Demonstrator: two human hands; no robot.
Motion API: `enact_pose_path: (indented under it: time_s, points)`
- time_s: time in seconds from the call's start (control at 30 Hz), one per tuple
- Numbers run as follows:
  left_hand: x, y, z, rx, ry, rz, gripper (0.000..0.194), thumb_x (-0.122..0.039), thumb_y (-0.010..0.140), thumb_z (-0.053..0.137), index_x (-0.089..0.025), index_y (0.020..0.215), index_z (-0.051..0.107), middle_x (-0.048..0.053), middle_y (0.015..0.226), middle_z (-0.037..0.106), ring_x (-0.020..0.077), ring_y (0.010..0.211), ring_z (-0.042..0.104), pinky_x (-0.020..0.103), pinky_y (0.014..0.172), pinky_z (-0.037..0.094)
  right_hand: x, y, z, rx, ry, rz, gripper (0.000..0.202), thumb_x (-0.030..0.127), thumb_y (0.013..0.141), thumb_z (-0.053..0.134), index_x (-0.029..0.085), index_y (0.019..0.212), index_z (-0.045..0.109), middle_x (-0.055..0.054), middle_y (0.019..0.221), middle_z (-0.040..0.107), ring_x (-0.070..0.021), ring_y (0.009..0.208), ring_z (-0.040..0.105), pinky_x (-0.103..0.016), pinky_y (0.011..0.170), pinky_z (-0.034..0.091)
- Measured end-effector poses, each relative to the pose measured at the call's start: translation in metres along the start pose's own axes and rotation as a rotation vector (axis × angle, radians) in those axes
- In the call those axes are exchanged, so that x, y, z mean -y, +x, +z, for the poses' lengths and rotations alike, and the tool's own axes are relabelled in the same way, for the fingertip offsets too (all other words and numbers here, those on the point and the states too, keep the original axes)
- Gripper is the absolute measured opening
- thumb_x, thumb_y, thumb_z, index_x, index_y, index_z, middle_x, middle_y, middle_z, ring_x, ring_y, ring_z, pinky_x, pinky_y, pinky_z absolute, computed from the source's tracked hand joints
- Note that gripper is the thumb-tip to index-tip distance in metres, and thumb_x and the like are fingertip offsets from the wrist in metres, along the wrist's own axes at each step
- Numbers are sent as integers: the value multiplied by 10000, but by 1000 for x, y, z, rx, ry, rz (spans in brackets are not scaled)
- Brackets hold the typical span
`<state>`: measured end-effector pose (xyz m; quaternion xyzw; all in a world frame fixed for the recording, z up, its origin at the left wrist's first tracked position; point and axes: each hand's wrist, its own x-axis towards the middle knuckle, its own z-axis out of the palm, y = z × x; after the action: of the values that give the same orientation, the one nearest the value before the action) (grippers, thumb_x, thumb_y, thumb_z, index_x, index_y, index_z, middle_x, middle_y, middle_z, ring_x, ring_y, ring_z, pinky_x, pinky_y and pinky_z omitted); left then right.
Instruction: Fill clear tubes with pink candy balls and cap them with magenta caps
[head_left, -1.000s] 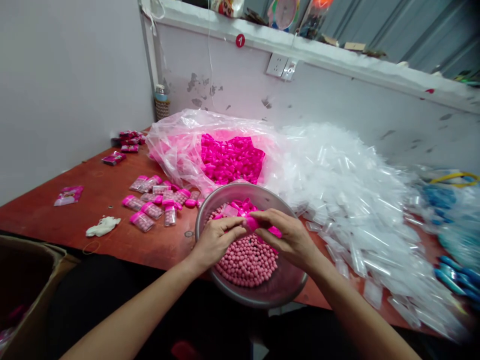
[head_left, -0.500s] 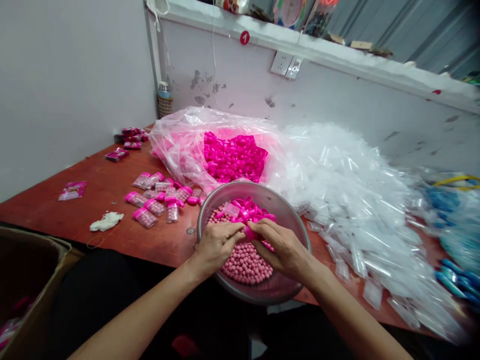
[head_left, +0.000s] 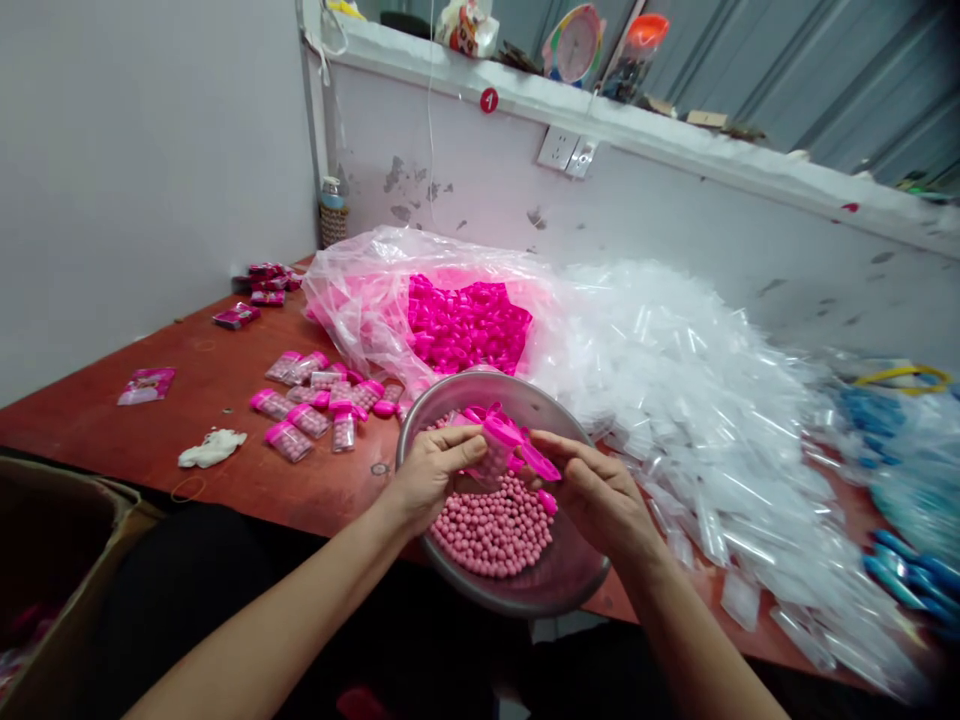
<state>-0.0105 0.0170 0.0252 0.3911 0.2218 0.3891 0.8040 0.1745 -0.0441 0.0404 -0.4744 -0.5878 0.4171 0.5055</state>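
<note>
My left hand (head_left: 429, 478) pinches a small clear plastic container (head_left: 491, 463) with pink beads inside, held above the metal bowl (head_left: 574, 570). A bright pink cap (head_left: 504, 432) sits at the container's top, its lid (head_left: 546, 466) swung out to the right. The fingers of my right hand (head_left: 611, 497) are closed about that lid. Loose pink beads (head_left: 491, 535) cover part of the bowl's bottom. More pink caps (head_left: 491, 411) lie in the bowl behind the container, partly hidden by it.
Filled pink-capped containers (head_left: 307, 418) lie left of the bowl on the red table (head_left: 247, 385). Behind stands a plastic bag of pink caps (head_left: 469, 325). Clear empty containers (head_left: 697, 400) heap up on the right. A white crumpled scrap (head_left: 212, 448) and a cardboard box (head_left: 112, 530) are at left.
My hands have turned the capped container, so its beads and swung-out lid now show. My right hand has shifted slightly right, and the view has tipped up a little.
</note>
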Motion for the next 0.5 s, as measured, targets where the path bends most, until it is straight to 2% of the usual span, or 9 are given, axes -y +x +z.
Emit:
enact_pose_path:
  time_s: [0.07, 0.13, 0.23, 0.37, 0.5]
  points:
    - [2, 1, 0, -32, -26, -8, 283, -298, 660, 715, -140, 894, 704, 54, 757, 668, 144, 668, 593, 293, 624, 518, -9, -4, -2, -48, 165, 111, 389, 454, 720, 651, 239, 1045, 645, -92, 1035, 657, -235, 804, 644, -434, 770, 502]
    - [4, 1, -1, -45, 36, 19, 259, -289, 685, 697, -145, 900, 709, 50, 770, 677, 140, 691, 598, 273, 654, 508, -12, -4, -2, -72, 203, 160, 399, 440, 639, 725, 230, 973, 665, -70, 919, 679, -208, 725, 639, -422, 761, 504]
    - [8, 1, -2, -38, 254, 112, 227, -257, 738, 649, -168, 938, 711, 43, 822, 700, 159, 800, 613, 270, 781, 475, -7, 2, 1, -103, 285, 156, 321, 447, 691, 675, 211, 908, 668, -57, 886, 669, -188, 760, 627, -385, 765, 504]
    - [12, -1, -2, -7, 558, 254, 222, -240, 758, 627, -217, 963, 707, 38, 1002, 688, 204, 1010, 573, 304, 943, 398, 1, 8, 7, 19, 476, 289, 291, 384, 756, 604, 172, 950, 649, -87, 1019, 637, -217, 921, 604, -401, 806, 495]
    - [12, -3, 1, -6, 642, 292, 226, -247, 767, 613, -249, 975, 700, 24, 1092, 658, 208, 1106, 530, 311, 995, 368, 2, 6, 18, 106, 618, 474, 240, 323, 743, 620, 155, 915, 626, -53, 851, 660, -182, 795, 632, -404, 781, 506]
